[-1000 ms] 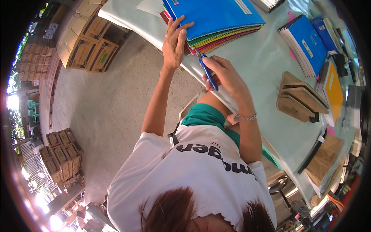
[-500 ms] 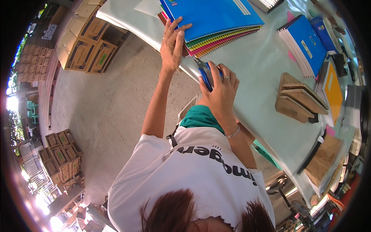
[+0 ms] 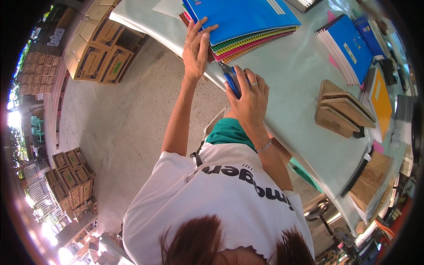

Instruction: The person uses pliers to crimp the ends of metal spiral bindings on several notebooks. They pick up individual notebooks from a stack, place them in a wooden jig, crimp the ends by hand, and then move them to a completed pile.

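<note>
A stack of spiral notebooks (image 3: pixel 243 20) lies at the table's far edge, blue cover on top, with green, yellow, pink and orange ones showing beneath. My left hand (image 3: pixel 195 53) rests against its near left corner, fingers stretched out over the blue cover and thumb along the side. In my closed right hand (image 3: pixel 251 95) is a pair of wire cutters (image 3: pixel 232 84) with blue handles. Their dark jaws point at the bottom left corner of the stack, by the ends of the spiral wires. Whether the jaws touch a wire is too small to tell.
The pale table (image 3: pixel 287 92) also bears a wooden block holder (image 3: pixel 342 110), another blue notebook stack (image 3: pixel 349 51), a yellow-covered notebook (image 3: pixel 380 106) and a brown paper package (image 3: pixel 371 176). Cardboard boxes (image 3: pixel 95 62) stand on the floor (image 3: pixel 132 110) at left.
My right hand has shifted slightly left and away from me, and the cutters' handles look squeezed closer together. My left hand stays at the corner of the stack.
</note>
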Available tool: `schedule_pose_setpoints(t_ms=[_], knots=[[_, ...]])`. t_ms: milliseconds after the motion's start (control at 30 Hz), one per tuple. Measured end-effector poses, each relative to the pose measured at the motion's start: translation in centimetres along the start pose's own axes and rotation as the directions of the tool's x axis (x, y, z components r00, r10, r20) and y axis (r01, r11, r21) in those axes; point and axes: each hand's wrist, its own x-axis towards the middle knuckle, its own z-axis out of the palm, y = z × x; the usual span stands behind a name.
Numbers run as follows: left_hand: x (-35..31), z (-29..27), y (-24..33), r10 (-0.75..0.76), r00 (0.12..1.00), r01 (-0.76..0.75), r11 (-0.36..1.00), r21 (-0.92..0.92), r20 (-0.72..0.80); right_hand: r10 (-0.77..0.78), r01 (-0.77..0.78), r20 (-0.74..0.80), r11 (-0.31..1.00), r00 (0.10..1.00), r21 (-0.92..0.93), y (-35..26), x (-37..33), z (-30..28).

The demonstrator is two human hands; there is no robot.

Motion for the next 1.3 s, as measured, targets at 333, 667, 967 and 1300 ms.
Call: schedule_pose_setpoints(t_ms=[333, 667, 967, 1300], knots=[[0.1, 0.0, 0.1, -0.004, 1.0, 0.004, 1.0, -0.007, 0.004, 0.109, -0.124, 0.112, 0.983, 0.988, 0.137, -0.7, 1.2, -1.1], [0.1, -0.2, -0.2, 0.008, 0.999, -0.008, 1.0, -0.011, 0.051, 0.213, -0.29, 0.461, 0.951, 0.862, 0.104, 0.0, 4.1, -3.3], [0.1, -0.1, 0.1, -0.035, 0.999, 0.036, 0.999, -0.018, 0.032, 0.097, -0.097, 0.089, 0.995, 0.991, -0.008, 0.7, 0.0, -1.9], [-0.3, -0.2, 0.3, -0.016, 0.999, 0.017, 0.999, -0.03, 0.029, 0.069, -0.071, 0.065, 0.997, 0.996, 0.023, 0.6, 0.0, -1.6]])
